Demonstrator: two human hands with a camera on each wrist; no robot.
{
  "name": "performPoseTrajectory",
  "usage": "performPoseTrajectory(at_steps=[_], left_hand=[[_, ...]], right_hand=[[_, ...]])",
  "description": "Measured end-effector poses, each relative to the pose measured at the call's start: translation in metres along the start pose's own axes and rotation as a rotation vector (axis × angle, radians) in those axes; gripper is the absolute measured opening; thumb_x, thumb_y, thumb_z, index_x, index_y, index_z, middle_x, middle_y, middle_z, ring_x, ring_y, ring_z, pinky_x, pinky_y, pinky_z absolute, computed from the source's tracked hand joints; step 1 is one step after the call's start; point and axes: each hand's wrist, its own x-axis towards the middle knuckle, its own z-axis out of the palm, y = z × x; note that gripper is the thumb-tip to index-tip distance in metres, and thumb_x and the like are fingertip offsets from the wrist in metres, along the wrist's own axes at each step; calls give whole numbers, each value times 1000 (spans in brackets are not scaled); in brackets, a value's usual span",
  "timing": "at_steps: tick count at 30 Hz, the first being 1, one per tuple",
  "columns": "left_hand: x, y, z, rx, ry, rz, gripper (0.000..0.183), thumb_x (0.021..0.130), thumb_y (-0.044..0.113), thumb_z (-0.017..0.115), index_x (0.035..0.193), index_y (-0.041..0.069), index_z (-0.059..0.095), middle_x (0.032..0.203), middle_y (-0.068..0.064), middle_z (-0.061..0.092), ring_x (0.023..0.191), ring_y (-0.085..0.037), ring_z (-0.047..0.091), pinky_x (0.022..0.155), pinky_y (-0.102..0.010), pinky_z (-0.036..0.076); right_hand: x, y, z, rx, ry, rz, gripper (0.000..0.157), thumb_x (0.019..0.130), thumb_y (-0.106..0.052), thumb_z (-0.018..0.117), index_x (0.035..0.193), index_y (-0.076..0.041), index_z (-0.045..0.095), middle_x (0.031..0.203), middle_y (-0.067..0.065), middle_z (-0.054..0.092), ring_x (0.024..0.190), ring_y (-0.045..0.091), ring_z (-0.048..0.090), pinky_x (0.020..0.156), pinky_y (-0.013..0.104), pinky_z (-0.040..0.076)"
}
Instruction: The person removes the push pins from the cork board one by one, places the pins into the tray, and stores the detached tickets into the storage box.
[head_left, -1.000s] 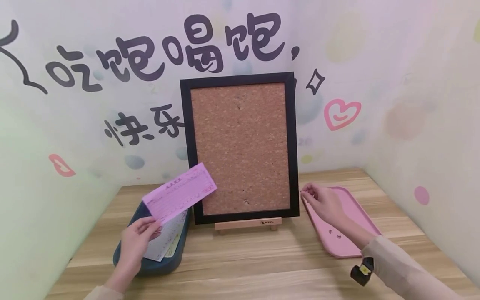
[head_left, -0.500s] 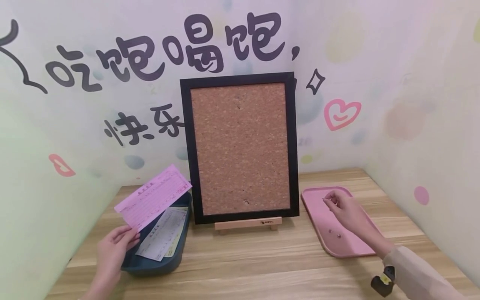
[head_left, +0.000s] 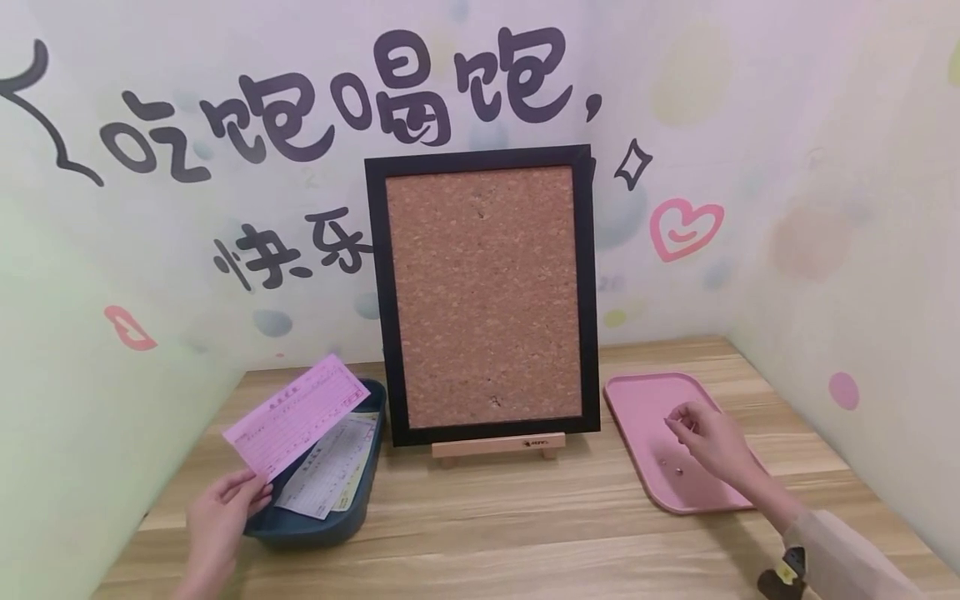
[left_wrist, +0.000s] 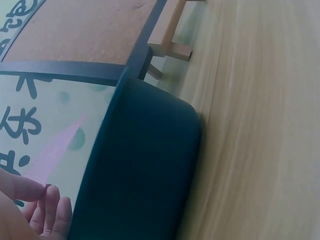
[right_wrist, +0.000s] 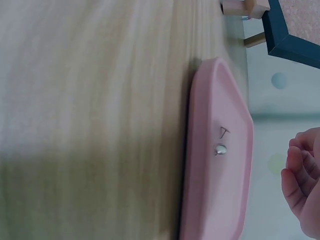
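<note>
My left hand [head_left: 225,517] pinches the lower corner of a pink printed paper slip [head_left: 296,417], held tilted above a dark blue bin [head_left: 360,508]. A white slip [head_left: 318,471] and a yellowish one lie in the bin. From the left wrist view the pink slip [left_wrist: 57,150] shows edge-on beyond the fingers. My right hand [head_left: 708,437] is over the pink tray [head_left: 645,400], thumb and fingertips pinched on what looks like a thumbtack, its tip barely visible. Two metal thumbtacks lie in the tray; one thumbtack [right_wrist: 220,149] shows clearly in the right wrist view.
A black-framed cork board [head_left: 483,300] stands on a small wooden easel [head_left: 498,446] between the bin and the tray. The wooden table [head_left: 480,533] meets lettered walls behind and at the sides.
The pink slip and left hand have moved left and down, away from the board. My right hand has drawn back from the board's lower right edge, to the right and down over the tray.
</note>
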Motion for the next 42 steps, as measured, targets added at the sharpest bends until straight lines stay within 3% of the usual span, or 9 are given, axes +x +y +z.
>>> performPoseTrajectory(at_steps=[7,12,15,17,21,24,31,38,42], left_hand=[[4,-4,1,117,20,36,31,84,10,63,110,-6,53,73,10,66,67,-5,65,63,-20,52],[6,-6,8,394,45,257,26,84,12,62,102,-6,61,74,1,68,60,2,61,56,-17,51],[-8,8,19,539,71,377,20,81,10,64,93,-7,65,72,-9,68,54,6,57,48,-15,48],[-24,25,27,576,55,408,19,79,6,64,90,-9,65,72,-16,68,53,8,54,46,-14,45],[-52,57,39,634,34,408,17,77,3,64,86,-11,65,75,-23,66,54,12,47,48,-10,39],[-59,66,43,672,26,378,17,77,4,64,87,-10,66,77,-22,67,55,13,47,50,-9,38],[-61,66,44,713,-38,378,16,76,3,65,85,-10,65,77,-22,67,58,-7,61,50,-13,41],[-65,67,45,721,-72,355,17,77,5,65,86,-9,66,76,-19,68,56,-2,59,51,-15,41],[-65,65,46,730,-82,372,16,76,6,66,85,-8,67,75,-18,68,57,-6,62,52,-16,42]], right_hand=[[-4,5,1,-8,-58,64,5,85,-9,60,84,-4,58,64,-2,51,51,3,45,45,22,39],[-5,7,0,-13,-73,84,7,86,-10,59,84,-4,59,65,-1,53,53,4,45,46,22,39],[-5,9,0,2,-91,96,7,87,-11,59,84,-4,59,67,0,53,55,4,46,48,22,39],[-6,12,0,15,-114,104,7,87,-11,59,84,-4,59,68,0,54,57,5,46,49,22,39],[-7,16,2,49,-165,130,8,87,-9,58,85,-2,59,70,2,55,59,6,46,51,22,40],[-9,20,4,69,-194,149,7,87,-8,58,85,-1,59,70,3,55,59,7,46,50,22,41],[-15,31,8,143,-314,184,5,84,-6,60,84,-1,60,69,2,55,55,5,44,46,21,39],[-18,36,9,240,-399,234,11,87,-10,56,86,1,56,68,4,52,52,6,44,44,21,39],[-18,38,8,277,-430,251,13,89,-11,54,88,2,56,68,5,52,52,7,45,44,21,39]])
